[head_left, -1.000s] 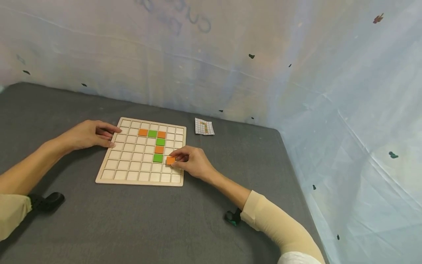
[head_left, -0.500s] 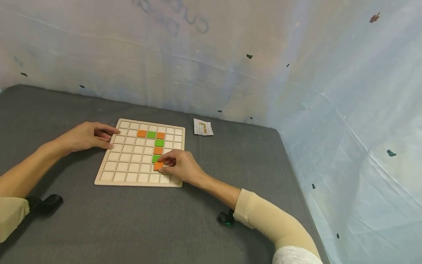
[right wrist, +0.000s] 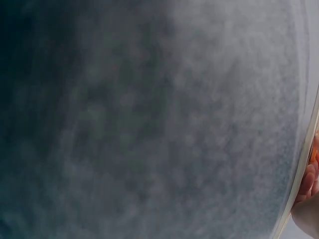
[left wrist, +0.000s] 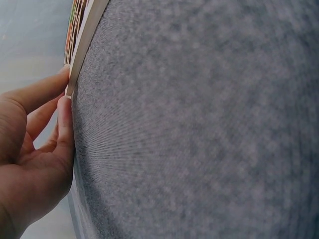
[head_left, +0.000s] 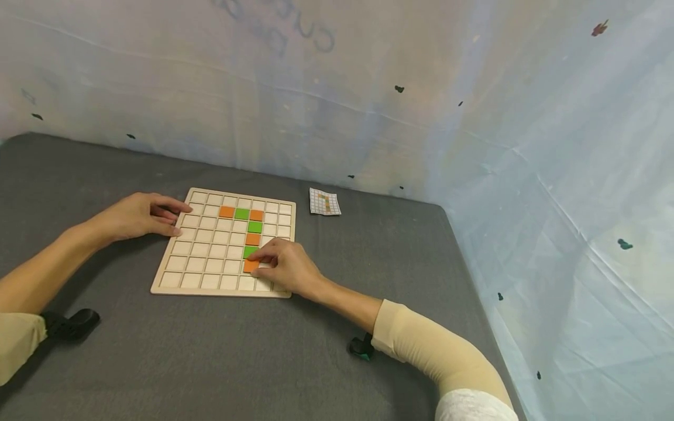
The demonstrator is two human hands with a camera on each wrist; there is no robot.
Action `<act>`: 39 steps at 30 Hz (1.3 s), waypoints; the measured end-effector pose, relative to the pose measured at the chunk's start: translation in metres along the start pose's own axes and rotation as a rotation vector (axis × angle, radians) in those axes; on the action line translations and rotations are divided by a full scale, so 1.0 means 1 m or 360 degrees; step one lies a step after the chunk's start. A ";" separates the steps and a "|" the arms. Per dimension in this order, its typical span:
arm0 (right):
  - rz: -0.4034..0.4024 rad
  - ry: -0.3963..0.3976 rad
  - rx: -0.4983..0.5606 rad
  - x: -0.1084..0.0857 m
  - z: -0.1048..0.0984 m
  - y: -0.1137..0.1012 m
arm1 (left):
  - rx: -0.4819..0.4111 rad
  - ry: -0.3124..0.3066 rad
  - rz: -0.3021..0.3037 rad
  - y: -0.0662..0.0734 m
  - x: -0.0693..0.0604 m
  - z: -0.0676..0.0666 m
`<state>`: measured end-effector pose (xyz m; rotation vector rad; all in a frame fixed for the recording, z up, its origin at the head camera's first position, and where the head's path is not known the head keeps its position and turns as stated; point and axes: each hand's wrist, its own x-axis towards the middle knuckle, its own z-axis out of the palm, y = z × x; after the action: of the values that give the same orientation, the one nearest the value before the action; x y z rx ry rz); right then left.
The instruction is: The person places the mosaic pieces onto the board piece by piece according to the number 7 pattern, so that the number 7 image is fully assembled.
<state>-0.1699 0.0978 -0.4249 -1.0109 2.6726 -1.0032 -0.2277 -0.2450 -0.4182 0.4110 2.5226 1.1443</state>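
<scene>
A pale wooden grid board point(head_left: 221, 294) lies on the grey cloth. Orange and green square tiles sit in its cells, in a short row with a column running down from the row's right end. My right hand point(head_left: 289, 266) pinches an orange tile point(head_left: 251, 266) between fingers and thumb, just below a green tile point(head_left: 250, 252). Whether that orange tile lies flat in its cell I cannot tell. My left hand point(head_left: 134, 216) touches the board's left edge with its fingertips and thumb; the left wrist view shows this hand point(left wrist: 37, 149) at the board's edge point(left wrist: 82, 50).
A small paper card point(head_left: 325, 202) with a printed coloured grid pattern lies behind the board, to its right. The grey cloth-covered table point(head_left: 210, 356) extends all around. A pale hanging sheet point(head_left: 337, 117) borders the back and right side.
My right hand has carried the orange tile leftward and slightly nearer, from the right of the column to its lower end. My left hand stays at the board's edge.
</scene>
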 end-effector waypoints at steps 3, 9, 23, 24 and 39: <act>-0.0018 0.0008 -0.0024 0.000 0.001 0.000 | 0.0007 0.0013 -0.0023 0.001 0.000 0.000; -0.0050 0.0004 -0.0024 0.001 0.001 0.000 | 0.0024 0.0005 -0.0004 0.000 0.002 0.000; -0.0007 -0.0048 0.0033 0.000 -0.004 0.004 | 0.0118 -0.0017 0.0071 0.003 0.002 0.002; 0.0001 -0.0045 0.0053 -0.001 -0.006 0.006 | 0.0149 -0.0009 0.0081 0.004 0.002 0.003; 0.0156 0.0114 -0.0267 -0.038 -0.057 0.045 | 0.0646 0.0209 0.0173 -0.001 -0.023 -0.006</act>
<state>-0.1836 0.1776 -0.4129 -0.8768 2.8741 -0.8234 -0.2096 -0.2582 -0.4108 0.5972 2.8829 0.7062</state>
